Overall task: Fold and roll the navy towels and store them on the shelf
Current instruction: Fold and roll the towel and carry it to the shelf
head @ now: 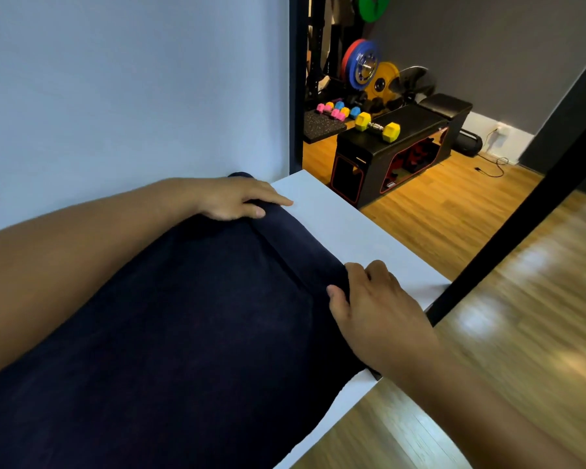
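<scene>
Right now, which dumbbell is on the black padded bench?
The large yellow hex dumbbell with a chrome handle, alone on the bench; the small pink, blue and yellow dumbbells lie at floor level behind.

Towel (170, 333) lies spread on tabletop (352, 231), covering its left and near part; its rolled edge runs along the right side. Left grip (230, 198) on the far end of that roll, by the wall (115, 96). Right grip (376, 309) on the near end, at the tabletop's front edge. Wall stands behind and left of the tabletop. Beyond the tabletop, on the floor (454, 211): bench (403, 137) with a dumbbell (378, 126) on top. Mat (318, 126) left of the bench, carrying small dumbbells (335, 110). Weight plates (362, 64) behind the mat.
</scene>
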The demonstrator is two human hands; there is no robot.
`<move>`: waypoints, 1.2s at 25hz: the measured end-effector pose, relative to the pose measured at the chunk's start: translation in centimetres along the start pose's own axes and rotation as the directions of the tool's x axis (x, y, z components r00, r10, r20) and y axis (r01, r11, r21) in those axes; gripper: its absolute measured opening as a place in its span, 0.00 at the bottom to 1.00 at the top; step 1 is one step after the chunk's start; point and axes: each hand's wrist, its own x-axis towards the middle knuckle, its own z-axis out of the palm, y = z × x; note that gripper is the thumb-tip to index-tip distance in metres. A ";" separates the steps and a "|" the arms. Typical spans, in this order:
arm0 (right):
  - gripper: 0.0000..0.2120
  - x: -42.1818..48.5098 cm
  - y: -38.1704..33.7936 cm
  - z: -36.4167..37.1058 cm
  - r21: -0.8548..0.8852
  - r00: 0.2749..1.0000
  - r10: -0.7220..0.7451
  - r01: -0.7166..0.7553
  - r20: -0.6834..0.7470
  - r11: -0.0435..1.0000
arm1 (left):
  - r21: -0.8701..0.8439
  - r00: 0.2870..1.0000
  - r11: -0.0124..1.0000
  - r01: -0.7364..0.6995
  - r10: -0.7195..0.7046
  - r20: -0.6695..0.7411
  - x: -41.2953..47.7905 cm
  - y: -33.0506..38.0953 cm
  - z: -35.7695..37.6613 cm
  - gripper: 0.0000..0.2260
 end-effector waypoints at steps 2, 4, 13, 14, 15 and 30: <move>0.15 0.6 1.2 -1.4 0.226 0.990 0.046 -0.076 0.134 0.971 | 0.137 0.998 0.989 -0.053 0.047 0.052 0.9 0.4 -1.0 0.23; 0.16 0.7 1.7 -2.1 0.268 0.981 0.070 -0.118 0.183 0.956 | 0.240 0.993 0.967 -0.084 0.060 0.106 1.5 1.1 -1.5 0.21; 0.12 0.7 0.9 -2.2 0.329 0.995 0.079 -0.096 0.066 0.939 | 0.206 0.963 0.978 -0.036 0.089 -0.253 0.9 0.8 0.6 0.12; 0.12 0.8 0.6 -2.3 0.277 0.997 0.052 -0.066 0.056 0.959 | 0.147 0.941 0.989 -0.013 0.062 -0.334 0.7 0.5 1.4 0.13; 0.12 0.8 0.3 -2.4 0.207 0.999 0.017 -0.024 0.038 0.978 | 0.096 0.916 0.995 0.002 0.037 -0.399 0.4 0.3 2.2 0.16; 0.06 -2.5 -2.0 -1.6 0.189 0.888 -0.459 0.454 -0.016 0.871 | -0.019 0.879 0.999 -0.040 0.027 -0.476 -8.5 -1.9 5.8 0.24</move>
